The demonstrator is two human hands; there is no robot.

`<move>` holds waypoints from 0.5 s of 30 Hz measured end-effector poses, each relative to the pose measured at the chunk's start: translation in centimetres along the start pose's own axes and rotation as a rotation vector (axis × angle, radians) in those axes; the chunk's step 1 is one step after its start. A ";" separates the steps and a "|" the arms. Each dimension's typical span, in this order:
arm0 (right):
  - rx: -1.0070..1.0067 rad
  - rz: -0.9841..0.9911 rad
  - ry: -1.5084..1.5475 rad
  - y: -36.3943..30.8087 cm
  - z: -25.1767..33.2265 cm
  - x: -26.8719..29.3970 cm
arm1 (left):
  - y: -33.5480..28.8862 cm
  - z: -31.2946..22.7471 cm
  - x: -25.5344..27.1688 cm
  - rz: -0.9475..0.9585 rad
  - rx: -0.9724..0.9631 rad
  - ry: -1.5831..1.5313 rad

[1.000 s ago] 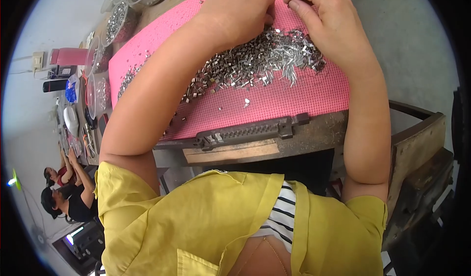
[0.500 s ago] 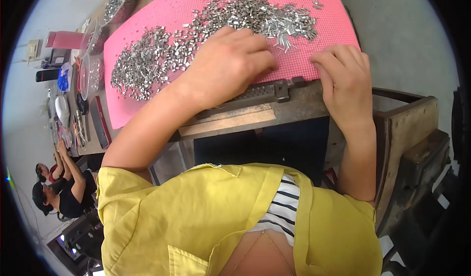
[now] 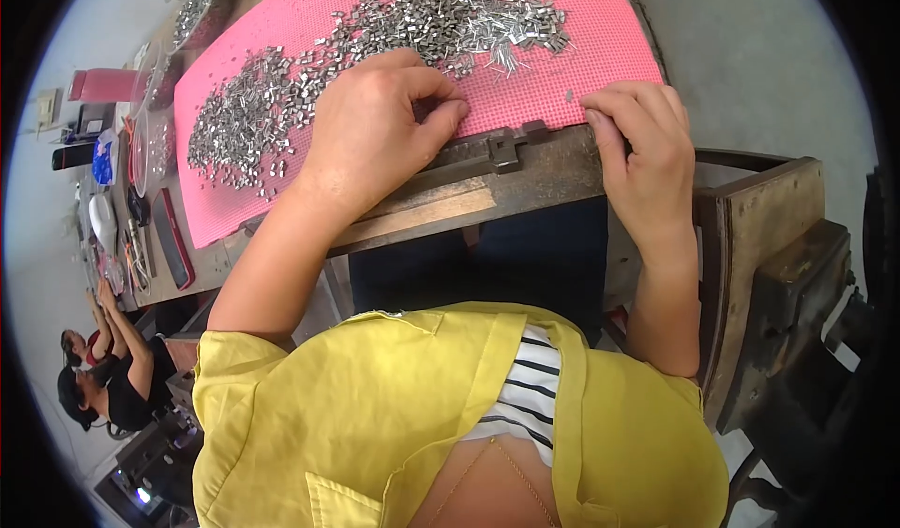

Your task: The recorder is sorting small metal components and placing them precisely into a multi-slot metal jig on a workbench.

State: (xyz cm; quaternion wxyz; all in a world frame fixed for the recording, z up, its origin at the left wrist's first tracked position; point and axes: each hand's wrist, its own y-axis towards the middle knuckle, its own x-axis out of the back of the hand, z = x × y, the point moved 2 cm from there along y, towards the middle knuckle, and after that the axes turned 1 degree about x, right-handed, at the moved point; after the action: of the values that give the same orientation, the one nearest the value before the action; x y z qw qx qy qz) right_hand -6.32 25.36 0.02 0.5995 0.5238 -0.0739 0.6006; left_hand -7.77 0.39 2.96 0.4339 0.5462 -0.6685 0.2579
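Note:
My left hand is closed over the near side of a heap of small silvery metal pieces. Its thumb and index finger pinch together; whatever lies between them is too small to make out. Just below that hand runs a dark metal jig, fixed along the bench's front edge. At the mat's right end, my right hand has curled fingers, with thumb and fingertip nearly meeting. I cannot make out anything between them. One loose metal piece shows on the pink mat just off those fingertips.
Clear plastic tubs of metal pieces stand at the far left, near a pink bottle. A red-edged dark case and cables lie nearer. Two people sit at the left. A wooden cabinet stands right.
My left hand has drawn back toward me, and its thumb and index finger have come together. My right fingers have closed somewhat. The whole view has shifted slightly.

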 end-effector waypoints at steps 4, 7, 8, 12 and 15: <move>0.018 0.005 0.001 0.4 0.0 -0.4 | 0.0 0.6 0.3 0.013 -0.012 -0.047; 0.046 0.007 -0.029 0.6 0.1 -0.6 | 0.1 1.6 1.1 0.023 0.065 -0.107; 0.052 0.004 -0.037 0.6 0.0 -0.7 | 0.1 1.9 1.3 0.021 0.072 -0.104; 0.055 0.012 -0.041 0.9 0.3 -0.9 | 0.0 1.9 1.5 0.020 0.074 -0.127; 0.065 0.006 -0.033 1.2 0.5 -1.0 | 0.2 1.5 1.2 0.034 0.054 -0.098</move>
State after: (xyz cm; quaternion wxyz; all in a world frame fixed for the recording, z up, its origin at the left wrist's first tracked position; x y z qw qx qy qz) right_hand -7.27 24.04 0.13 0.5790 0.5528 -0.0659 0.5957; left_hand -8.47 -1.40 3.24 0.3813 0.5583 -0.6910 0.2559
